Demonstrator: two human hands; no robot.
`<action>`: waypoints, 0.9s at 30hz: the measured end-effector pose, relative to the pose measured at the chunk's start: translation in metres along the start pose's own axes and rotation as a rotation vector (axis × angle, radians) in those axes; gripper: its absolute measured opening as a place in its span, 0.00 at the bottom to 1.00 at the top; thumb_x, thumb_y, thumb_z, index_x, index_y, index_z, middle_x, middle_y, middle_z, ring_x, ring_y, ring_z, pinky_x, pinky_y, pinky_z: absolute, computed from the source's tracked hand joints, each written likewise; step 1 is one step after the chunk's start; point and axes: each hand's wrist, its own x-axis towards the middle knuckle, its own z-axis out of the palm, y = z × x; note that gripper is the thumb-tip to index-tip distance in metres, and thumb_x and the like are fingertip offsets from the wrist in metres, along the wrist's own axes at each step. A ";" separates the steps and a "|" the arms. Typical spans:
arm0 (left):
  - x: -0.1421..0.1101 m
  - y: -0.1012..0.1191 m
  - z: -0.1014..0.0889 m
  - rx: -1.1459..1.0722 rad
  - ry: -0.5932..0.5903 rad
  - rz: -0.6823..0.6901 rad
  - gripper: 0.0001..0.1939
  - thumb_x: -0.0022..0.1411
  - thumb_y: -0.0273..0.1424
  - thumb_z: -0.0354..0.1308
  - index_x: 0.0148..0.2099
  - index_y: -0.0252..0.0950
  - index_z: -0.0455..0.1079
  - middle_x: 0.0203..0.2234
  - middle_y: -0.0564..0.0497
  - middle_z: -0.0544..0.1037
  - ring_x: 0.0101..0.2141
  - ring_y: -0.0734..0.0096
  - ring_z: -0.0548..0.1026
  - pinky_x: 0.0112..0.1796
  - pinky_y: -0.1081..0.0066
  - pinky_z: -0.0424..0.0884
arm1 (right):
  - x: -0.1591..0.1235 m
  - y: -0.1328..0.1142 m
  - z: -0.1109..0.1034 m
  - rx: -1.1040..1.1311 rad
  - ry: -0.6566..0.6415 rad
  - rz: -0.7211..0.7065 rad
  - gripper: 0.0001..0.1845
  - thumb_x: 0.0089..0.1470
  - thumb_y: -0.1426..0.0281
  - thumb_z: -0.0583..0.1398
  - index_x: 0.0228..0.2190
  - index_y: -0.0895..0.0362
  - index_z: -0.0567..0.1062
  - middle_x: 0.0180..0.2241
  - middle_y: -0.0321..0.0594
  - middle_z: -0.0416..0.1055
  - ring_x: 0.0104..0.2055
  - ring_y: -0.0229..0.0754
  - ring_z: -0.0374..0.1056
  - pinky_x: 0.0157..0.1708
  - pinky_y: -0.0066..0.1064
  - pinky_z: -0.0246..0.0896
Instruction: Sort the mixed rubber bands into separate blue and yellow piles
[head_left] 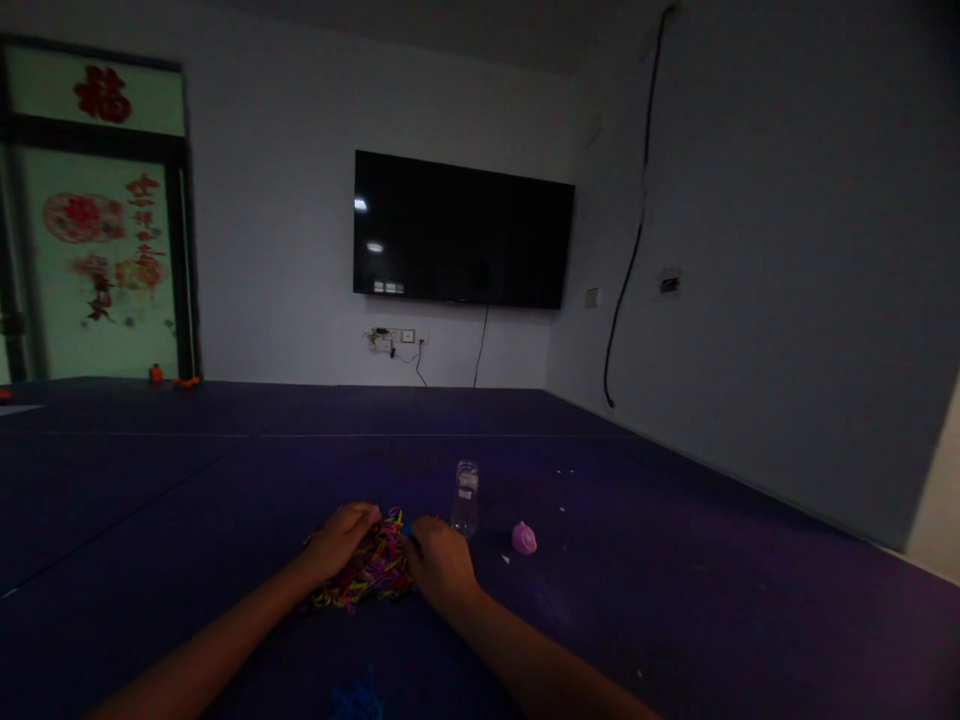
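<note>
The left hand (343, 540) reaches in from the lower left, back uppermost, fingers bent inward over the left side of a pile of coloured loops (373, 570). The right hand (444, 562) reaches in from the lower right and curls at the pile's right side, beside a small blue piece (407, 528). Fingertips of both hands are partly hidden; whether either grip is clamped or loose cannot be told.

The pile lies between the hands on the dark purple tabletop (675, 560). It is low, tangled and irregular, mixing yellow, pink, red and green strands.

A clear bottle (466, 500) stands upright just beyond the right hand; a pink object (523, 538) lies to its right. The tabletop extends broadly to the left and right, its far edge near the wall (277, 250) carrying the television (463, 230).
</note>
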 end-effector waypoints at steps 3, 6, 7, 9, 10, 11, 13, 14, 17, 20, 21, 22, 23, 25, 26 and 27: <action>-0.003 -0.003 0.000 -0.097 0.102 -0.013 0.31 0.64 0.47 0.32 0.42 0.34 0.72 0.41 0.45 0.76 0.44 0.61 0.71 0.48 0.64 0.63 | -0.001 0.001 0.000 -0.011 0.012 -0.009 0.09 0.56 0.69 0.52 0.30 0.57 0.72 0.33 0.41 0.72 0.37 0.41 0.68 0.34 0.27 0.58; -0.004 -0.004 0.002 -0.051 0.091 0.008 0.31 0.64 0.47 0.33 0.44 0.34 0.72 0.46 0.44 0.74 0.49 0.60 0.68 0.52 0.61 0.60 | -0.003 0.001 0.000 -0.020 0.013 -0.021 0.09 0.56 0.70 0.52 0.30 0.56 0.71 0.33 0.40 0.72 0.36 0.41 0.68 0.33 0.26 0.58; -0.004 -0.004 0.003 -0.017 0.072 0.021 0.30 0.64 0.47 0.33 0.45 0.35 0.72 0.47 0.45 0.73 0.51 0.59 0.66 0.53 0.59 0.58 | -0.003 0.002 -0.001 -0.020 0.012 -0.028 0.09 0.56 0.70 0.52 0.30 0.56 0.71 0.33 0.40 0.72 0.37 0.41 0.68 0.33 0.26 0.58; -0.003 -0.004 0.005 0.060 0.018 0.042 0.29 0.65 0.46 0.33 0.48 0.37 0.71 0.50 0.47 0.72 0.54 0.59 0.63 0.54 0.56 0.54 | -0.003 0.002 -0.001 -0.020 0.007 -0.043 0.09 0.56 0.70 0.51 0.31 0.57 0.71 0.33 0.40 0.72 0.37 0.40 0.68 0.34 0.26 0.58; -0.003 -0.003 0.006 0.095 -0.004 0.046 0.28 0.65 0.46 0.33 0.48 0.38 0.70 0.50 0.48 0.72 0.54 0.58 0.62 0.55 0.54 0.52 | -0.004 0.003 -0.002 -0.021 0.004 -0.049 0.09 0.57 0.70 0.51 0.31 0.57 0.71 0.33 0.40 0.72 0.37 0.40 0.68 0.34 0.26 0.58; -0.003 -0.003 0.006 0.123 -0.021 0.047 0.28 0.65 0.45 0.33 0.48 0.40 0.71 0.49 0.49 0.72 0.54 0.58 0.62 0.55 0.52 0.50 | -0.004 0.003 -0.002 -0.024 0.002 -0.054 0.09 0.57 0.70 0.51 0.30 0.57 0.71 0.33 0.40 0.72 0.37 0.41 0.68 0.34 0.27 0.58; -0.003 -0.003 0.007 0.152 -0.035 0.056 0.28 0.66 0.45 0.32 0.46 0.41 0.71 0.48 0.50 0.73 0.54 0.59 0.63 0.55 0.51 0.48 | -0.004 0.003 -0.002 -0.031 -0.001 -0.060 0.09 0.56 0.70 0.51 0.30 0.57 0.70 0.33 0.40 0.72 0.37 0.41 0.68 0.33 0.27 0.57; -0.003 -0.003 0.007 0.155 -0.034 0.060 0.28 0.66 0.44 0.32 0.46 0.41 0.72 0.47 0.50 0.74 0.54 0.59 0.63 0.55 0.51 0.48 | -0.004 0.004 -0.002 -0.035 -0.002 -0.063 0.09 0.56 0.70 0.52 0.30 0.57 0.70 0.33 0.40 0.72 0.37 0.41 0.68 0.33 0.27 0.57; -0.003 -0.003 0.008 0.146 -0.021 0.067 0.26 0.66 0.44 0.33 0.45 0.40 0.72 0.47 0.49 0.74 0.53 0.59 0.64 0.56 0.52 0.48 | -0.004 0.004 -0.002 -0.037 -0.001 -0.068 0.08 0.56 0.70 0.52 0.30 0.57 0.70 0.33 0.40 0.72 0.37 0.41 0.68 0.34 0.27 0.57; -0.002 -0.003 0.008 0.124 -0.005 0.103 0.26 0.66 0.44 0.33 0.43 0.40 0.72 0.44 0.49 0.75 0.50 0.62 0.66 0.55 0.55 0.51 | -0.004 0.004 -0.002 -0.031 -0.004 -0.069 0.08 0.56 0.71 0.52 0.30 0.57 0.71 0.33 0.40 0.72 0.37 0.40 0.68 0.34 0.27 0.57; -0.002 -0.003 0.009 0.118 0.000 0.119 0.26 0.66 0.44 0.33 0.43 0.41 0.72 0.44 0.49 0.75 0.49 0.63 0.67 0.55 0.57 0.52 | -0.004 0.004 -0.002 -0.028 -0.007 -0.069 0.08 0.56 0.71 0.52 0.30 0.57 0.71 0.34 0.40 0.72 0.37 0.40 0.68 0.35 0.27 0.57; -0.002 -0.004 0.009 0.115 0.007 0.133 0.26 0.66 0.44 0.33 0.43 0.41 0.71 0.44 0.49 0.75 0.49 0.63 0.68 0.55 0.58 0.53 | -0.004 0.003 -0.002 -0.025 -0.011 -0.068 0.08 0.56 0.71 0.52 0.30 0.57 0.71 0.34 0.40 0.72 0.37 0.40 0.68 0.35 0.27 0.57; -0.002 -0.004 0.009 0.114 0.013 0.142 0.26 0.66 0.44 0.33 0.43 0.41 0.71 0.44 0.49 0.75 0.48 0.64 0.68 0.54 0.58 0.54 | -0.004 0.003 -0.003 -0.021 -0.015 -0.065 0.08 0.56 0.71 0.52 0.30 0.57 0.71 0.34 0.41 0.72 0.37 0.40 0.68 0.35 0.27 0.57; -0.002 -0.005 0.010 0.124 0.021 0.140 0.26 0.66 0.45 0.32 0.46 0.41 0.70 0.45 0.49 0.74 0.49 0.63 0.67 0.54 0.57 0.53 | -0.003 0.002 -0.003 -0.016 -0.018 -0.059 0.09 0.56 0.71 0.52 0.31 0.57 0.71 0.34 0.41 0.72 0.37 0.40 0.68 0.35 0.27 0.58; -0.003 -0.005 0.010 0.133 0.019 0.131 0.26 0.66 0.45 0.32 0.47 0.41 0.70 0.46 0.48 0.74 0.50 0.63 0.67 0.54 0.56 0.53 | -0.003 0.002 -0.004 -0.017 -0.017 -0.057 0.09 0.56 0.71 0.52 0.31 0.57 0.71 0.34 0.41 0.72 0.37 0.41 0.68 0.35 0.27 0.58; -0.003 -0.005 0.010 0.145 0.011 0.123 0.26 0.66 0.45 0.32 0.49 0.41 0.69 0.47 0.48 0.73 0.51 0.62 0.66 0.54 0.54 0.52 | -0.003 0.002 -0.004 -0.019 -0.014 -0.057 0.09 0.56 0.71 0.52 0.31 0.57 0.71 0.34 0.41 0.72 0.37 0.41 0.68 0.35 0.27 0.58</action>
